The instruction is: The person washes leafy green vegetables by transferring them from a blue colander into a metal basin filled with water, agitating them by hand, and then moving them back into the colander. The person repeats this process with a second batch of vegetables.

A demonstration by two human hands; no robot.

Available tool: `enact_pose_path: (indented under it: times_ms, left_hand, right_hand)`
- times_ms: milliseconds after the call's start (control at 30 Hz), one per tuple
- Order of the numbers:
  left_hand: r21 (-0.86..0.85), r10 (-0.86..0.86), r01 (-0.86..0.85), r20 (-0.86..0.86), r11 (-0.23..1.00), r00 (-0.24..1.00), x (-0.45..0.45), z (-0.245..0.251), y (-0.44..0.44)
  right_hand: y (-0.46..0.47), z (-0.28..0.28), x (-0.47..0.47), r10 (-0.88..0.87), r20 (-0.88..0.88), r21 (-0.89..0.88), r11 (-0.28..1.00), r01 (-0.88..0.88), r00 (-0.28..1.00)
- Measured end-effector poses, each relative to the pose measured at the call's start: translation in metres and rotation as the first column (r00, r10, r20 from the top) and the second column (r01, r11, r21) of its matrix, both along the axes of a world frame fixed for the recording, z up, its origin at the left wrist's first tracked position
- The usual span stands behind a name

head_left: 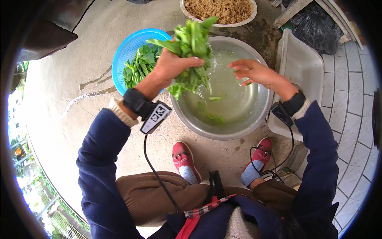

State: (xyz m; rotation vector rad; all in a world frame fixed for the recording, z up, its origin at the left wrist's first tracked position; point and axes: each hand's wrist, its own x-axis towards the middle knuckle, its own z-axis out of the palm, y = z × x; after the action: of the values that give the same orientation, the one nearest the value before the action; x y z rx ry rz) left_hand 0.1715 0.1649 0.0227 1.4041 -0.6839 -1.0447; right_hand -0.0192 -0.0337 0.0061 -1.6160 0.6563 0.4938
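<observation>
My left hand point(174, 64) grips a bunch of wet leafy greens point(194, 38) above the left part of a round metal basin point(219, 136). Cloudy water point(232, 86) fills part of the basin, with a few loose leaf pieces point(215, 115) in it. Over the basin's right side, my right hand point(253, 71) is held with its fingers apart; small green bits cling to the fingers. A blue plastic colander point(119, 59) on the left contains more leafy greens point(141, 64). My left hand and forearm partly cover its right side.
Behind the basin stands a bowl of brown crumbly material point(220, 10). A white plastic tub point(301, 68) leans by the tiled surface point(352, 104) on the right, near a black plastic bag point(316, 27). Cables point(156, 170) hang from both wrist devices. Wet streaks mark the concrete floor point(98, 80).
</observation>
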Motion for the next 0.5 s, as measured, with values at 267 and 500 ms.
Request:
enact_pose_path:
  times_ms: [267, 500]
  left_hand:
    - [-0.032, 0.319, -0.317, 0.137, 0.948, 0.938, 0.059, -0.010, 0.051]
    - [0.249, 0.224, -0.442, 0.595, 0.862, 0.772, 0.089, -0.076, 0.088]
  right_hand:
    - [-0.004, -0.130, 0.014, 0.368, 0.044, -0.706, 0.669, -0.232, 0.929]
    - [0.073, -0.144, 0.030, 0.347, 0.287, -0.535, 0.831, -0.151, 0.893]
